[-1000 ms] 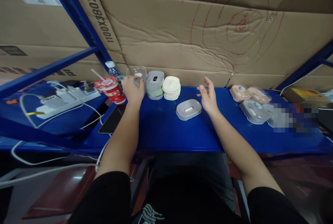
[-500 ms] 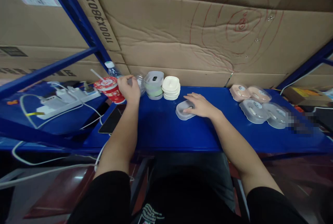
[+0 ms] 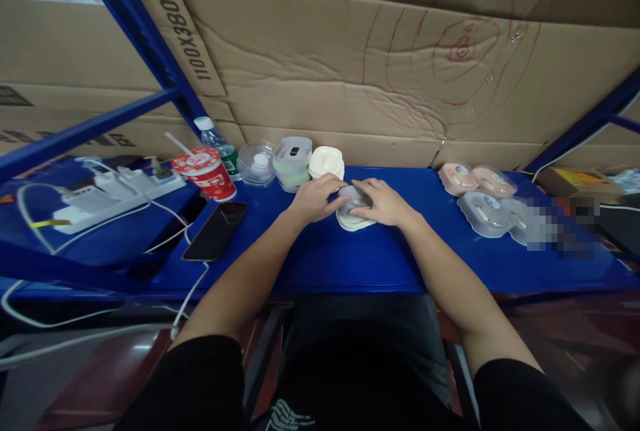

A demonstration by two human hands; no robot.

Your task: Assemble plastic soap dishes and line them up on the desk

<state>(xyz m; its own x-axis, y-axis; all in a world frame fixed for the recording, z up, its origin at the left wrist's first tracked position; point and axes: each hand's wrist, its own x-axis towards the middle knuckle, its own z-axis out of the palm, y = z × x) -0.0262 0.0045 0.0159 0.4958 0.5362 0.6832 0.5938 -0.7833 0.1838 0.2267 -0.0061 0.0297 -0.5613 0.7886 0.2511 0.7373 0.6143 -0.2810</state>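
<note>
A small translucent plastic container [image 3: 354, 223] with a pale rim sits on the blue table between my hands. Over it is a clear plastic lid [image 3: 357, 199], partly covered by fingers; whether it is seated on the rim I cannot tell. My left hand [image 3: 319, 199] grips the lid from the left, thumb on its near side. From the right, my right hand [image 3: 384, 203] curls around the lid and the container's edge. Behind my left hand stand a stack of cream containers [image 3: 327, 161], a stack of grey and green containers [image 3: 293, 161] and round clear lids [image 3: 257, 164].
A red cup with a straw [image 3: 207, 174], a bottle [image 3: 227, 154] and a phone [image 3: 215, 231] are at the left, beside a power strip [image 3: 120, 197] with cables. Several lidded containers [image 3: 484, 212] stand at the right. Cardboard [image 3: 310, 71] closes off the back.
My left hand has come from the clear lids at the back left to the container, with a clear lid now there. My right hand has stayed at the container.
</note>
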